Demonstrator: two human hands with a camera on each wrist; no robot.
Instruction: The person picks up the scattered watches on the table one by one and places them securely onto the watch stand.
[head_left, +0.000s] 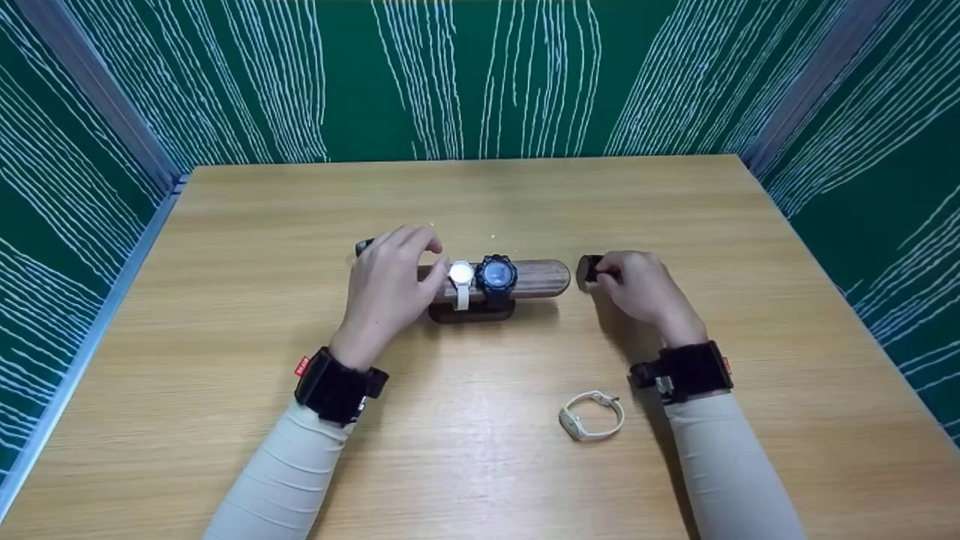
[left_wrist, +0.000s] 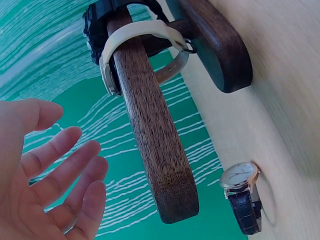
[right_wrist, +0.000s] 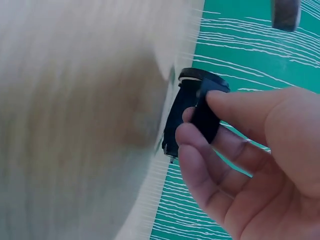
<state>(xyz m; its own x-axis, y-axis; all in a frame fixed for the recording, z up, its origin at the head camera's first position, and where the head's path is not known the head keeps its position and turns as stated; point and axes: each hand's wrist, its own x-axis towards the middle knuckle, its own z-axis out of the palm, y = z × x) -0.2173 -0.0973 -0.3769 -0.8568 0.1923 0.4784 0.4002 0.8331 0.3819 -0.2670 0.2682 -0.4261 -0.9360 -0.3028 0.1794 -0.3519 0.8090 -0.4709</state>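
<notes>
My right hand (head_left: pixel 646 291) pinches the strap of a black watch (right_wrist: pixel 176 117) between thumb and fingers, low over the table to the right of a wooden watch stand (head_left: pixel 544 279). A white-strapped watch (head_left: pixel 461 274) and a chunky black digital watch (head_left: pixel 497 273) hang side by side on the stand's bar. Beside the bar's left end is my left hand (head_left: pixel 391 283), its fingers loosely bent and holding nothing. The left wrist view shows a gap between those fingers and the bar. Beyond that hand lies a watch with a rose-gold case and dark strap (left_wrist: pixel 244 200).
A cream-coloured watch (head_left: pixel 592 416) lies with its strap looped on the table (head_left: pixel 465 465), toward the front and left of my right forearm. Green walls with white lines (head_left: pixel 510 82) stand around the table at the back and sides.
</notes>
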